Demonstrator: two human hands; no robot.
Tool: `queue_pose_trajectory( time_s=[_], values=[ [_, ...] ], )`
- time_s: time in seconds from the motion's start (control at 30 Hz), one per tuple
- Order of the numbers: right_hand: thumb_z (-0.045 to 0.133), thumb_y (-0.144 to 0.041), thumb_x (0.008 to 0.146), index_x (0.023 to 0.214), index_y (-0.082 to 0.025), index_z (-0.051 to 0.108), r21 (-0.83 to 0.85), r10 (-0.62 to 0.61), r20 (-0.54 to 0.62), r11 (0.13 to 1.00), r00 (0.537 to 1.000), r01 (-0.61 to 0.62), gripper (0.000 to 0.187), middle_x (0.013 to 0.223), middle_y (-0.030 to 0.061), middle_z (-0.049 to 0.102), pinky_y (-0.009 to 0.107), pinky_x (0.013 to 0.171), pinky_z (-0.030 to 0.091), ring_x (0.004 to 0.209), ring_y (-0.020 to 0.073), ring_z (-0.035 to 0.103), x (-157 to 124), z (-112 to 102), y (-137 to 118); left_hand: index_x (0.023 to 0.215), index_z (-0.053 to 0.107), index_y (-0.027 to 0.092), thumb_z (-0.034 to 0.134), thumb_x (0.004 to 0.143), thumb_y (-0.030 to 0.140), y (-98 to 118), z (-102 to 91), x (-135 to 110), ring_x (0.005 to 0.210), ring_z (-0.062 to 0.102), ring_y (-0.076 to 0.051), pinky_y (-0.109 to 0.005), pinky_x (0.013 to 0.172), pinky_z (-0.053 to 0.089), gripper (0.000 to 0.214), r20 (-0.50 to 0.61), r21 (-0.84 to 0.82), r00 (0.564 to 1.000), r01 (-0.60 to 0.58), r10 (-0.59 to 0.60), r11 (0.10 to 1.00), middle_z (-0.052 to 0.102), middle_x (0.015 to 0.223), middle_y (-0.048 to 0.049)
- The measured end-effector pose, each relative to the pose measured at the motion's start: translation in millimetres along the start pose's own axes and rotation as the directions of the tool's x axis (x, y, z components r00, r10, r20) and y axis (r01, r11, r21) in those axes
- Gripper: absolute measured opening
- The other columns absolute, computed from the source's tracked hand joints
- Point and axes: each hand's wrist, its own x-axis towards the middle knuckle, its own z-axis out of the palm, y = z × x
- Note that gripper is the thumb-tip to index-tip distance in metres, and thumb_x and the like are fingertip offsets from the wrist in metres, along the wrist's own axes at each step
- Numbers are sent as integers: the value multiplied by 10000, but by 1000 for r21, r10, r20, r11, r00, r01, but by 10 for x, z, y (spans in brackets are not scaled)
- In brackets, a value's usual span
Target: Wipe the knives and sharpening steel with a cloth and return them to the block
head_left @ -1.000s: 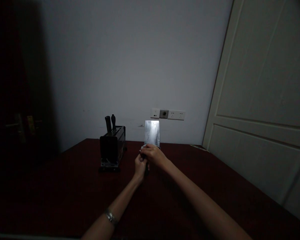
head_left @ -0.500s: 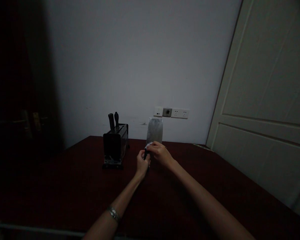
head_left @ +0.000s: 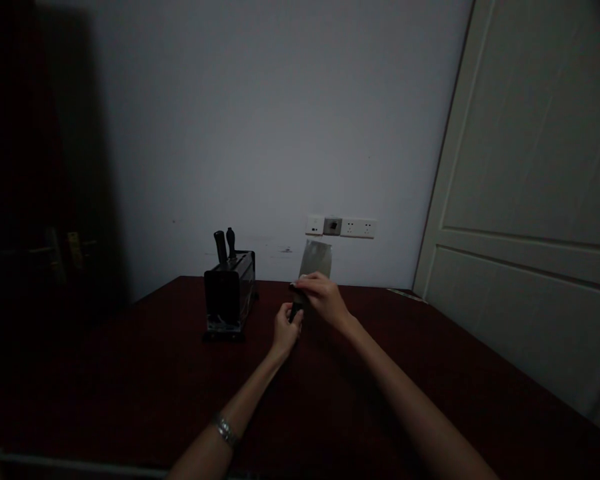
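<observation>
A cleaver point(head_left: 317, 257) stands blade-up over the table, its broad grey blade leaning slightly right. My left hand point(head_left: 285, 331) is closed around its dark handle point(head_left: 295, 311), of which only a short piece shows. My right hand point(head_left: 325, 299) is closed at the bottom of the blade, just above the left hand. A small bit of something white, like a tissue or cloth, shows at its fingertips; most of it is hidden. To the left of both hands sits a black knife block point(head_left: 224, 297) with two black-handled tools upright in it.
The dark red table point(head_left: 180, 393) reaches to the pale wall point(head_left: 260, 133). Wall sockets point(head_left: 359, 228) sit low behind the cleaver. A light panelled door point(head_left: 525, 200) stands on the right, and a thin flat strip point(head_left: 407, 294) lies at the table's far right corner.
My right hand has moved slightly up from the handle's top to the lower blade. The cleaver's blade leans more to the right. My left hand keeps its grip.
</observation>
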Motion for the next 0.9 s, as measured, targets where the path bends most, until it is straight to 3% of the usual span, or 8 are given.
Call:
queue_pose_trajectory(
  time_s=[0.13,0.27,0.33,0.43,0.6,0.77,0.9],
  values=[
    [543,-183,801,869,-226,695,63,158,-280,987,947,-147,172,887,42,694,299,780,481,858,165,612,-65,-349,30,794,439,171,592,662,388,27,-4,-4,341,379,-53,-159,318,274,297,23,21,1000,-9,9,1000,471,521,73],
    [554,-292,776,849,-214,700,37,364,-476,918,800,-396,181,854,51,703,328,781,475,814,190,633,-419,-485,308,795,444,165,593,663,379,37,-6,3,360,393,-50,-156,325,306,293,50,6,999,-9,9,1000,470,530,69],
    [540,-342,768,863,-203,699,33,451,-496,864,742,-503,232,858,63,704,336,757,481,797,203,638,-670,-456,493,792,444,165,598,659,375,38,-5,10,369,397,-47,-156,326,316,293,59,-16,998,-2,3,1000,473,545,67],
    [518,-351,768,852,-200,700,-36,511,-382,824,770,-565,250,843,72,703,351,746,483,783,214,638,-1024,-350,703,778,437,170,605,652,381,42,1,14,378,406,-48,-160,326,326,298,61,-49,998,17,-14,999,480,569,63],
    [466,-220,804,886,-187,686,-193,465,-9,868,885,-458,236,870,79,686,329,768,472,825,198,609,-1311,-133,707,758,434,173,614,647,392,72,12,4,384,410,-46,-169,334,342,304,81,-83,996,27,-21,996,480,591,60],
    [448,-110,801,904,-198,671,-311,378,349,910,857,-275,262,882,58,676,284,765,447,868,182,567,-1328,48,486,756,433,175,622,643,398,81,6,1,389,417,-46,-167,341,343,314,94,-105,995,38,-28,994,490,603,56],
    [454,-87,799,915,-194,667,-342,325,454,923,830,-175,264,916,64,667,302,790,426,888,190,550,-1346,104,374,747,432,174,621,648,379,75,1,-1,397,422,-47,-166,344,348,295,106,-118,994,45,-33,992,490,605,57]
  ],
)
